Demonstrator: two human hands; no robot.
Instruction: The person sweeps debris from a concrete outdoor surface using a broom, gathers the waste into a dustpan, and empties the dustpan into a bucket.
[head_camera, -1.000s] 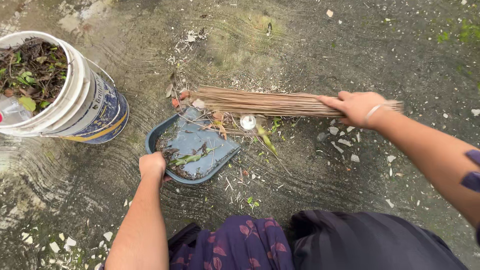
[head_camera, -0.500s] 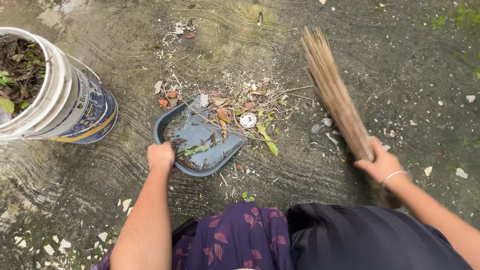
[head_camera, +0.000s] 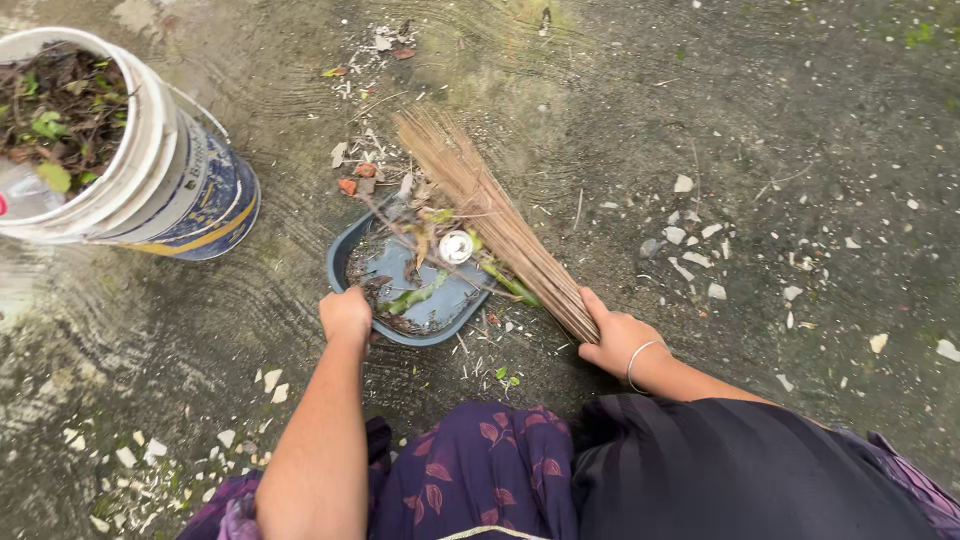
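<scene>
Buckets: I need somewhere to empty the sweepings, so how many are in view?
1. A white and blue bucket stands at the upper left, left of the dustpan, already holding leaves and twigs. Others may sit outside the frame.

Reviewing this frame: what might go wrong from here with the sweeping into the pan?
1. The stick broom lies across the dustpan rim; a hard stroke might flick the white cap and leaves back out.
2. The left hand holds only the pan's near edge, so it could tip or slide.
3. Scraps beyond the far rim may be missed.
</scene>
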